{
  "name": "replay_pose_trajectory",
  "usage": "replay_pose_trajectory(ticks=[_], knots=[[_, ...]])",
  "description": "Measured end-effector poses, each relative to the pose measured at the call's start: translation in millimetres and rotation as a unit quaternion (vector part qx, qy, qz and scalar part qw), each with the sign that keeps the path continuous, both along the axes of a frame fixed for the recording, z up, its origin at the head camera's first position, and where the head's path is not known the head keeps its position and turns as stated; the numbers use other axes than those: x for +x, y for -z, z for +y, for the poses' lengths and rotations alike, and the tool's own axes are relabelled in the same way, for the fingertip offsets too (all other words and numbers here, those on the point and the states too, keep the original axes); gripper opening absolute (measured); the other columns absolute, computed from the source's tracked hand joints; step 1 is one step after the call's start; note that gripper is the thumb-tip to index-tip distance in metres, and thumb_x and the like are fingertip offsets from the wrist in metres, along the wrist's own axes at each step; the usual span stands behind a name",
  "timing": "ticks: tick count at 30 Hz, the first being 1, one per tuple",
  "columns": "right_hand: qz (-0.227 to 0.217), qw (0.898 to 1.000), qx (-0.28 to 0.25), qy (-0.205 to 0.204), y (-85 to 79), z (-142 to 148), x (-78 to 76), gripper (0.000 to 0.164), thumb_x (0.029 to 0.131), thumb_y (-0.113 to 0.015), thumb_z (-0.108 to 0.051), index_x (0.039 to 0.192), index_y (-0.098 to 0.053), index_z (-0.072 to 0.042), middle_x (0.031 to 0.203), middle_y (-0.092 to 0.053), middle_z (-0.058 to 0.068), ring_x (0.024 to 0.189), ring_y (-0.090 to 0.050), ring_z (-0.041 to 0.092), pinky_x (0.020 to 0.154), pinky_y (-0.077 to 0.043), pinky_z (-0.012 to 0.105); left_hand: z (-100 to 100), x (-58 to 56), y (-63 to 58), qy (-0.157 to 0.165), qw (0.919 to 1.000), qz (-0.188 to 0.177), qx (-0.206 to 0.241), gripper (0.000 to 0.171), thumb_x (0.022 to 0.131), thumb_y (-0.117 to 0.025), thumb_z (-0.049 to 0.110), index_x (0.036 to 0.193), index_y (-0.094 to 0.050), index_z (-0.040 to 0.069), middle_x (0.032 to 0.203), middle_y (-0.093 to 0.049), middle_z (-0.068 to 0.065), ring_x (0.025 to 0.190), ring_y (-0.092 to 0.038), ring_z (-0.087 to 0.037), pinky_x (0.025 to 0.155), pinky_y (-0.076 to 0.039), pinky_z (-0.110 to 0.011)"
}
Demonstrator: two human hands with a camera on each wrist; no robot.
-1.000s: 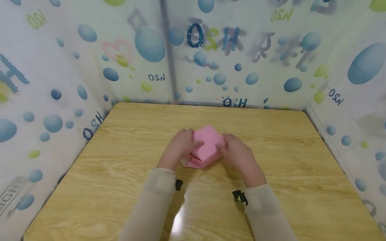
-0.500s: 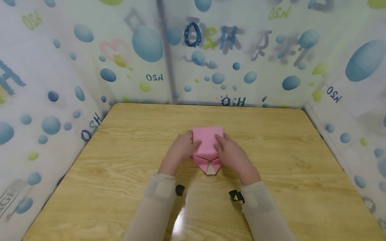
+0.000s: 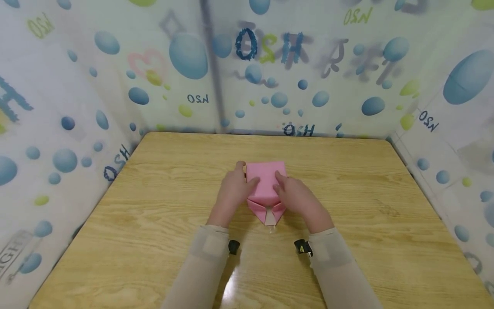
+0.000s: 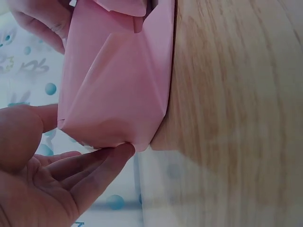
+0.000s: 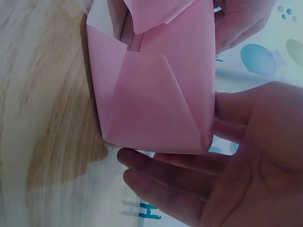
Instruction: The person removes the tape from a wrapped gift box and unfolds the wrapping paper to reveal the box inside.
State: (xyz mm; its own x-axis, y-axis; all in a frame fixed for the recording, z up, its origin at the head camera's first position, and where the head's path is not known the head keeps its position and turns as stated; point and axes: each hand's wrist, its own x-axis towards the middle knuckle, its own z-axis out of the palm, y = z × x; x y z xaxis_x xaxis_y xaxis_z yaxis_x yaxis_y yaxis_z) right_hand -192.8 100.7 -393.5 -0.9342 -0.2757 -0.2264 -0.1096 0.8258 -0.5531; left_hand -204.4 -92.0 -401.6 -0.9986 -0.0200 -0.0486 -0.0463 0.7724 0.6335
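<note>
Turned square since a second ago, when a corner pointed away from the person, the pink paper-wrapped box-shaped parcel (image 3: 266, 178) now has its folded end facing the near side. Behind everything hangs a pale wall covering printed with blue and green bubbles (image 3: 281, 100). Below it spreads the broad light-brown wood-grain table (image 3: 173, 180), and the parcel lies on it, a little beyond the middle, between two cream-coloured sleeves (image 3: 194, 270).

Both hands are closed around the parcel, one per side. The left hand (image 3: 231, 191) has its thumb on the top face and fingers against the left side; the right hand (image 3: 300, 198) mirrors it, thumb above, fingers laid along the right side. With the near end squared up, its folds seem easier to get at, though it does not look closed yet.

Two pink folded flaps (image 3: 256, 209) slant inward there, leaving a narrow whitish tongue (image 3: 270, 218) between them. Smallest, a clear strip (image 3: 272, 229), probably tape, pokes past the tongue; half a second ago it did not show.
</note>
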Motion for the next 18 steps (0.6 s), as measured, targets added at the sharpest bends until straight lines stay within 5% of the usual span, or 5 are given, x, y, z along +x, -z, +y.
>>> replay_pose_trajectory(ticks=[10,18], knots=[[0.012,1.000,0.016,-0.004,-0.5,-2.0,-0.6,0.060,0.114,-0.047,-0.029,0.168,-0.030,-0.008,0.166,-0.045,0.020,0.112,-0.060,0.029,0.093,-0.050,0.042,3.0,-1.7,1.7,-0.001,0.9995,0.019,-0.024,0.050,0.109,-0.061,0.030,0.152,-0.050,0.007,0.102,-0.073,-0.015,0.077,-0.064,-0.022,0.063,-0.051,-0.030],[0.008,1.000,0.021,0.000,-2.4,-2.2,0.5,0.061,0.114,-0.048,-0.031,0.168,-0.029,-0.009,0.164,-0.047,0.020,0.097,-0.061,0.027,0.089,-0.050,0.041,0.0,-1.8,2.7,0.020,0.9986,0.041,-0.027,0.033,0.109,-0.060,0.025,0.138,-0.064,0.009,0.108,-0.076,-0.014,0.083,-0.066,-0.022,0.071,-0.055,-0.034]])
